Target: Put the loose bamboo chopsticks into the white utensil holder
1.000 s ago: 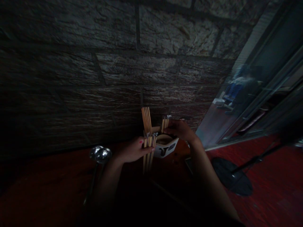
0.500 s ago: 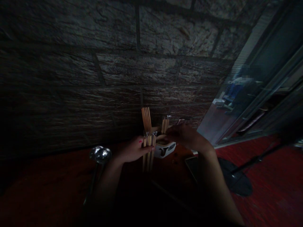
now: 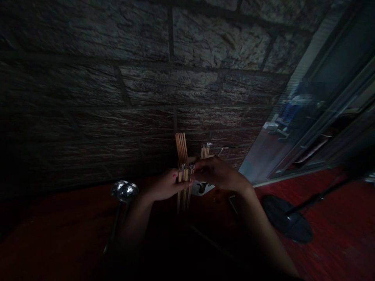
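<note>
Your left hand was closed around a bundle of chopsticks, fingers wrapped over the front of it and holding it upright above the dark red surface, near the far edge by the stone wall. The sticks were pale wood with metal caps at the upper ends, and those caps stood just above your knuckles. Your right hand had its fingers curled, with the fingertips at the capped tops of the bundle and touching or nearly touching your left hand. The light was too dim to tell whether they pinched a stick. Just behind both hands, at the far edge, stood a white holder, partly hidden by your right hand. A taller group of upright chopsticks and a shorter group rose from it. Two metal ladles lay to the left of your left hand, bowls toward the wall. To the right, off the surface, a round black base sat on the red floor beside a glass door.
</note>
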`<state>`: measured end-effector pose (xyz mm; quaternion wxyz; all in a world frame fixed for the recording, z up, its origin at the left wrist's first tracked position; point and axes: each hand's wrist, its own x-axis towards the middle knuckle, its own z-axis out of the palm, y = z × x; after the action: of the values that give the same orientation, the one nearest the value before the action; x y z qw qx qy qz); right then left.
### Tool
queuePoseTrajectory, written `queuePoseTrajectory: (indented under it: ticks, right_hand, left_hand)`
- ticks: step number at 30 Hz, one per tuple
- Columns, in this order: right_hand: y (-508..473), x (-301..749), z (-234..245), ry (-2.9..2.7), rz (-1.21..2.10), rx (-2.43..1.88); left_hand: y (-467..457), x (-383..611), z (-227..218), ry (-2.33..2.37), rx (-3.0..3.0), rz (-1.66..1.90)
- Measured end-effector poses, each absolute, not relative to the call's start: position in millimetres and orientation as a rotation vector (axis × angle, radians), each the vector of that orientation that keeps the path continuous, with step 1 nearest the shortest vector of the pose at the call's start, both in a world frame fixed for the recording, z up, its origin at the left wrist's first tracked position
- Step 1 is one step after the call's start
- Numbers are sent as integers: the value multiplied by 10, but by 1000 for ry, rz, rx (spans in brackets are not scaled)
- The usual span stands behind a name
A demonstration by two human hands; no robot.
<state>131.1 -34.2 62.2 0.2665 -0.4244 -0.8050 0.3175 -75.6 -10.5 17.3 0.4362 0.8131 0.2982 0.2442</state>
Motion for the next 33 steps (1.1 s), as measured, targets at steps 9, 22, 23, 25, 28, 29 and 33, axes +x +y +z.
queuePoseTrajectory:
  ticks: [9, 22, 23, 25, 28, 29, 33]
  right_hand:
    - [-330, 1372, 581, -2141, 806, -1172]
    - [-429, 1577, 791, -1867, 953, -1057]
    - [-462, 1637, 838, -1793, 868, -1055]
    - [-517, 1743, 912, -1623, 698, -1056]
    - [-549, 1841, 964, -1423, 499, -1041]
    - [-545, 1858, 968, -1376, 455, -1028]
    - [-487, 1868, 962, -1295, 391, -981]
  left_hand:
    - [-105, -761, 189, 728, 2047, 597]
    - [-122, -757, 214, 814, 2088, 589]
    - [-127, -757, 220, 820, 2083, 583]
    - [-132, -757, 219, 817, 2073, 581]
    - [-128, -752, 203, 813, 2057, 584]
    - [-126, -750, 198, 812, 2054, 586]
    - [-121, -745, 194, 816, 2056, 590]
